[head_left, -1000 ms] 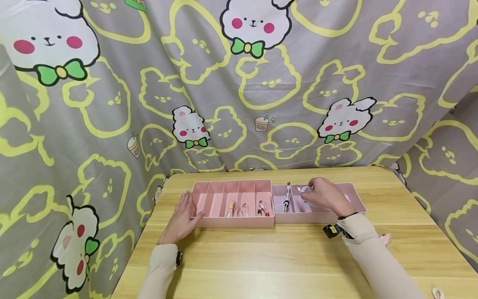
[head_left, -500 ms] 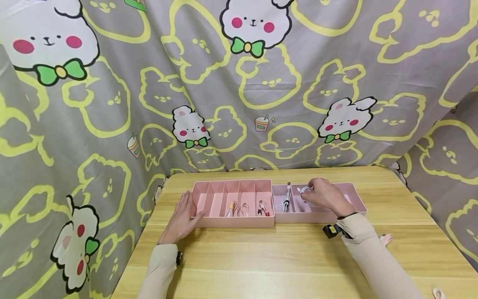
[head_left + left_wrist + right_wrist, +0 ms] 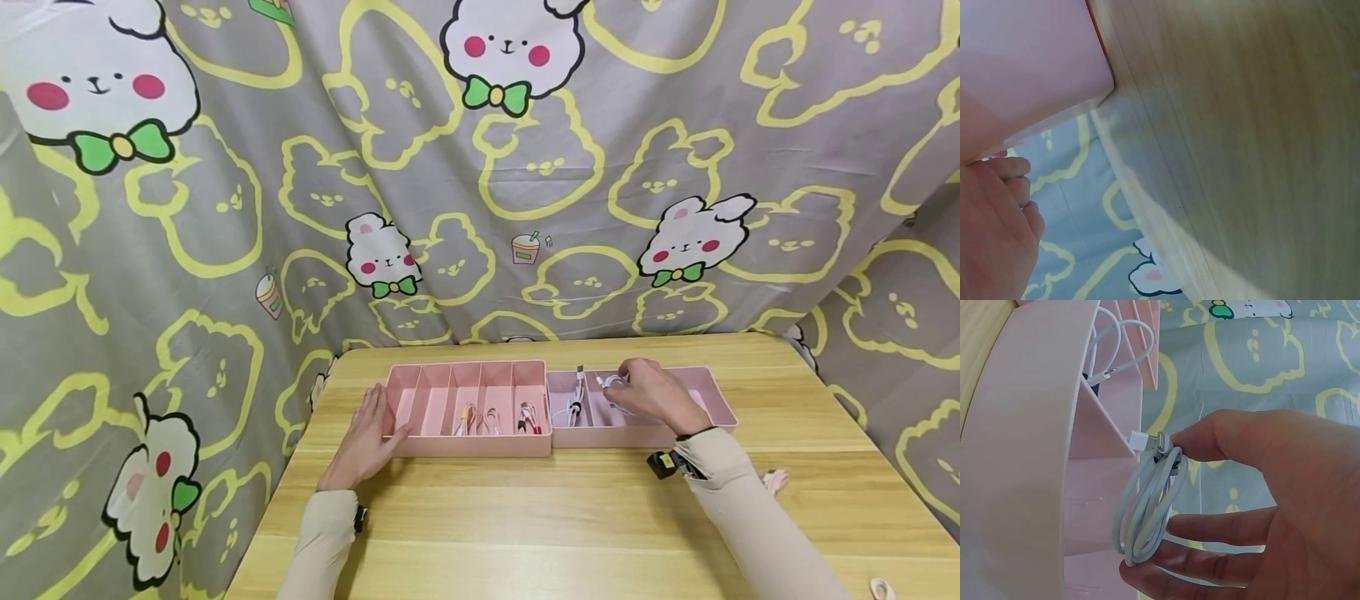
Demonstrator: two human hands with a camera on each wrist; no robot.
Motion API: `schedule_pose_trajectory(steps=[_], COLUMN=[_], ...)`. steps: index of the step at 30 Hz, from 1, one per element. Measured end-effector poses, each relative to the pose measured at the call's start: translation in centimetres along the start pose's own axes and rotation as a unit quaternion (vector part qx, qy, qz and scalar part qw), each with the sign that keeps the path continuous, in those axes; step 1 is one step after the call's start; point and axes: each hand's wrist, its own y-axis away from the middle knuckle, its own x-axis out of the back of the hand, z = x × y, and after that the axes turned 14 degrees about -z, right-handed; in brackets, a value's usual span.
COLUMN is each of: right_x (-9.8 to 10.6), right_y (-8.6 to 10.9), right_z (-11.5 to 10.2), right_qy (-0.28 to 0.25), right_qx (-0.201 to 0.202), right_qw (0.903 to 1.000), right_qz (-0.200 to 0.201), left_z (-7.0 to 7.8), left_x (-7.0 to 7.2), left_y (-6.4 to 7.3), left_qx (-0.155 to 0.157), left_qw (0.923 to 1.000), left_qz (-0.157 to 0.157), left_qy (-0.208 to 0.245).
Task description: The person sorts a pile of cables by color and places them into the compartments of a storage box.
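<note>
1 coiled white cable (image 3: 1141, 519) in right hand (image 3: 654, 392)

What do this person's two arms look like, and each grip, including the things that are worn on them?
The left sleeve and right sleeve are plain, long and beige. The left grip and right grip are human hands; no gloves show. A small black device is partly visible at the left wrist; the right wrist has a black, boxy device with a yellowish mark.
</note>
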Motion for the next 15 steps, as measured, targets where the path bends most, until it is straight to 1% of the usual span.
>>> schedule_pose_trajectory(steps=[8,15], right_x=[-0.09,-0.18], right_y=[-0.01,-0.07], right_z=[0.08,0.07], right_qy=[-0.002,-0.001], right_qx=[-0.002,0.0], right_qw=[1.0,1.0], right_qz=[-0.003,0.003], left_z=[0.06,0.01], left_x=[-0.01,-0.06], left_y=[0.01,-0.04], left_qx=[-0.004,-0.006], left_qw=[1.0,0.9999], left_qz=[0.005,0.009], left_qy=[0.001,0.0])
